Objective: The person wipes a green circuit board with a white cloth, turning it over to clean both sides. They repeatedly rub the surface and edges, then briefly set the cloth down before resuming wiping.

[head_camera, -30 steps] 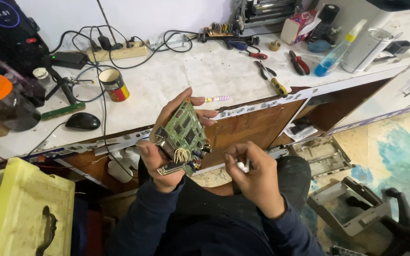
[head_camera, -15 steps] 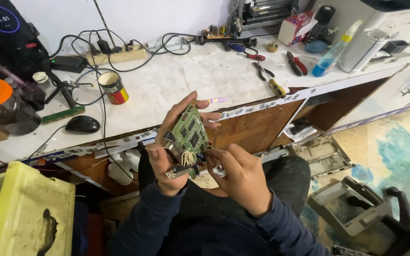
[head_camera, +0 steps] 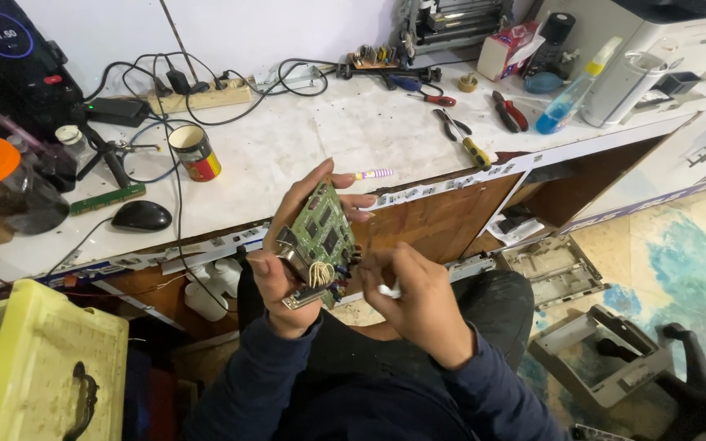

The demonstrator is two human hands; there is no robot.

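Left hand: the left hand (head_camera: 288, 261) is wrapped around a green circuit board (head_camera: 320, 233). The fingers curl over the top edge and the thumb holds the side. It holds the board up in front of the person's body, tilted, above the lap and just in front of the table edge.

Right hand: the right hand (head_camera: 418, 294) is closed into a pinch on a small white thing (head_camera: 387, 289). It is too small to tell what it is. The hand sits just beside the bottom corner of the board.

Board: it has black chips on its face, a metal plug part at the low end, and a little bunch of pale wires (head_camera: 319, 273) near the bottom.

How far along: the board is out of any box and in the hand, so it looks ready to be worked on. The white thing is close to the board, but the view does not show if it touches it. The work on the board looks like it is in the middle, not done.

What is left: no part looks taken off or put down yet.

Table: the white table (head_camera: 304, 147) holds a tin can (head_camera: 194, 152), a black mouse (head_camera: 141, 216), pliers (head_camera: 510, 110), a screwdriver (head_camera: 466, 140) and a blue spray bottle (head_camera: 569, 91). None of these are in the hands.

Floor: grey plastic printer parts (head_camera: 598, 359) lie on the floor to the right.
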